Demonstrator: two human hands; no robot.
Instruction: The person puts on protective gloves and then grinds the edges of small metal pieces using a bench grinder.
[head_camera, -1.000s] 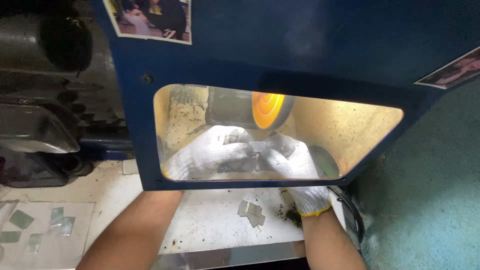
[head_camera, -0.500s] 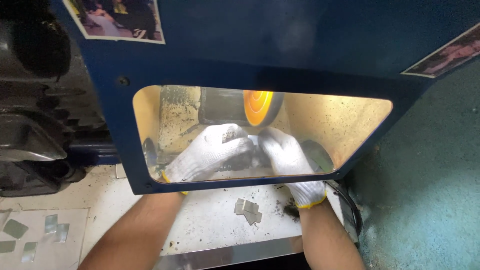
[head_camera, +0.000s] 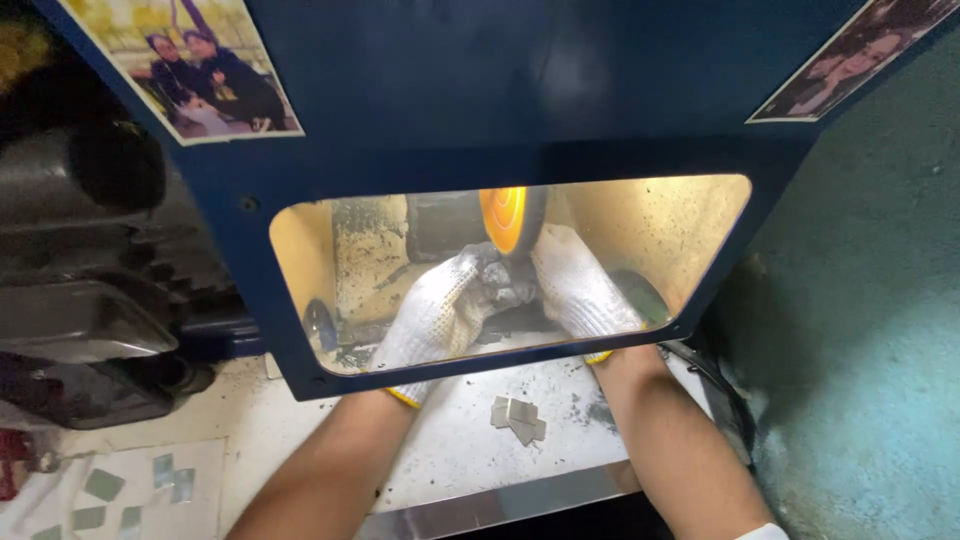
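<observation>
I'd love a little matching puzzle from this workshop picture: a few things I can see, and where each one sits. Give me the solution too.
Things:
1. orange wheel
2. small pile of grey metal pieces
3. photo
4. gloved hands

Places:
A. stuck on the blue guard panel's upper left corner
B. on the white bench, between the two forearms
C. behind the guard's clear window, just under the wheel
D. inside the lit housing, at the top of the window

Pairs: 1-D, 2-B, 3-A, 4-C

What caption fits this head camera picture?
Gloved left hand and right hand meet at an orange wheel behind a blue guard window.
</observation>
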